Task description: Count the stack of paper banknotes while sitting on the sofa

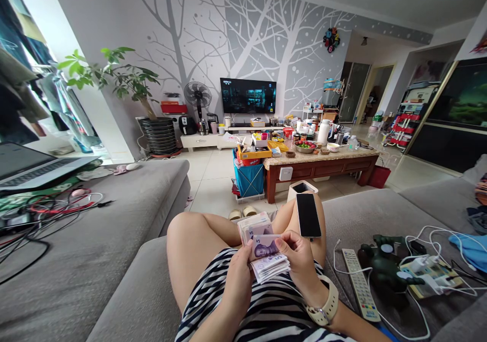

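Observation:
A stack of purple banknotes [255, 224] marked with a 5 lies over my lap, its lower end folded down into a fan. My left hand [239, 273] is closed on the left side of the stack, thumb on top. With thumb and fingers, my right hand [299, 258] pinches the right edge of the front banknote [266, 246]. A pale watch [326, 301] is on my right wrist. On my right knee, just beyond that hand, rests a dark-screened phone [308, 215]. Fingers under the notes are hidden.
To the right on the grey sofa [353, 205] lie a remote control [359, 283], a dark green figure [384, 266] and a power strip [429, 276] with white cables. A laptop [38, 167] and tangled cables are at left. Ahead stands a cluttered coffee table [319, 167].

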The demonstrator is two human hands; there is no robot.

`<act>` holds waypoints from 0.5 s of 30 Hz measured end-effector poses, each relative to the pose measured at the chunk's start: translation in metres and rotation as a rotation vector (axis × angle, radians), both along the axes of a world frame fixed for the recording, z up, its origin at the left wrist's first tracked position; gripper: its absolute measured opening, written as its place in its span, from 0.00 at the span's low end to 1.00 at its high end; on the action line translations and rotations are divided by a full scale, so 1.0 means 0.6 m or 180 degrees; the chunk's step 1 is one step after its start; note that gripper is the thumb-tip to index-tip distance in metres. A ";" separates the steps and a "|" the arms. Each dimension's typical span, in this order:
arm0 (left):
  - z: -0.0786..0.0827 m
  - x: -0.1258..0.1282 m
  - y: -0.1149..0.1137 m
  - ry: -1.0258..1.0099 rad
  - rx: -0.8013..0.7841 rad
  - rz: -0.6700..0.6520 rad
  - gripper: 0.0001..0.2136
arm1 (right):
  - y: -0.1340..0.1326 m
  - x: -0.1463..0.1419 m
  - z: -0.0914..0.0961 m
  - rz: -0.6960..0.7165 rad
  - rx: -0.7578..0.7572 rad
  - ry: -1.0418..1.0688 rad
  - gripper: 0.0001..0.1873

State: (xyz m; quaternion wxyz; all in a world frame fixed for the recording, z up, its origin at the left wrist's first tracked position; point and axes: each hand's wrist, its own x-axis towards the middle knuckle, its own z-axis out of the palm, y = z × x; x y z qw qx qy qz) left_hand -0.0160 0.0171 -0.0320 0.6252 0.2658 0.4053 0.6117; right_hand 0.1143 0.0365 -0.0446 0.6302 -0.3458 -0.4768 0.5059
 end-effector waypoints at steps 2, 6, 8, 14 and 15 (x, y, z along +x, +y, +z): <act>0.001 0.000 0.000 0.0014 0.0015 0.0005 0.12 | 0.000 -0.001 -0.001 0.0007 -0.0004 0.0057 0.17; 0.000 -0.002 0.000 0.0038 0.0033 -0.0062 0.13 | 0.002 -0.001 -0.005 0.0039 0.0026 0.0099 0.14; -0.001 -0.002 0.000 0.0066 -0.0008 -0.0003 0.13 | 0.001 -0.001 -0.006 0.0091 0.0065 0.0090 0.14; -0.001 -0.001 0.000 -0.0031 -0.0071 0.0046 0.13 | -0.006 0.001 0.000 0.0045 0.0222 -0.0145 0.14; 0.000 -0.001 0.000 -0.0051 -0.0070 0.0030 0.14 | -0.008 0.002 0.000 0.0036 0.0250 -0.0206 0.14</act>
